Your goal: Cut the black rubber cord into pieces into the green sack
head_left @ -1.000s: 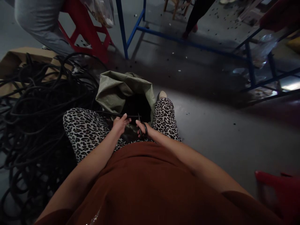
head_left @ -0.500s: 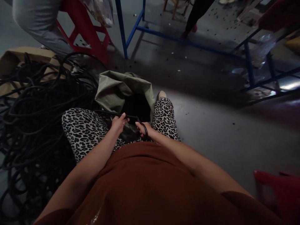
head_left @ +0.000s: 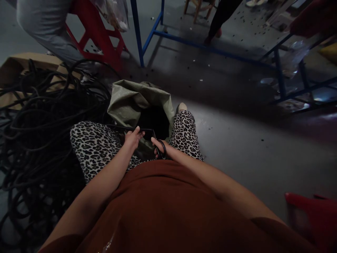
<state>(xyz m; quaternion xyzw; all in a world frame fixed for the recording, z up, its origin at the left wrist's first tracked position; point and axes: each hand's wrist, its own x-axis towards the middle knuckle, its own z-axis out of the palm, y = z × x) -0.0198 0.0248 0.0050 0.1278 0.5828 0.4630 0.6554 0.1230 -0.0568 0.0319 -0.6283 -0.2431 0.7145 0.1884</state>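
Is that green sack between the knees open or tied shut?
Open. The green sack has its rim folded back, and a dark mouth gapes just beyond the left hand and right hand.

The scissors (head_left: 158,147) have closed on the black cable (head_left: 143,130) (blades were open earlier), left hand (head_left: 133,137) barely shifting.

I see a dim scene; light falls from the upper right, glaring on the floor (head_left: 263,154); edges bow and blur; cables (head_left: 39,133) lost in shadow.
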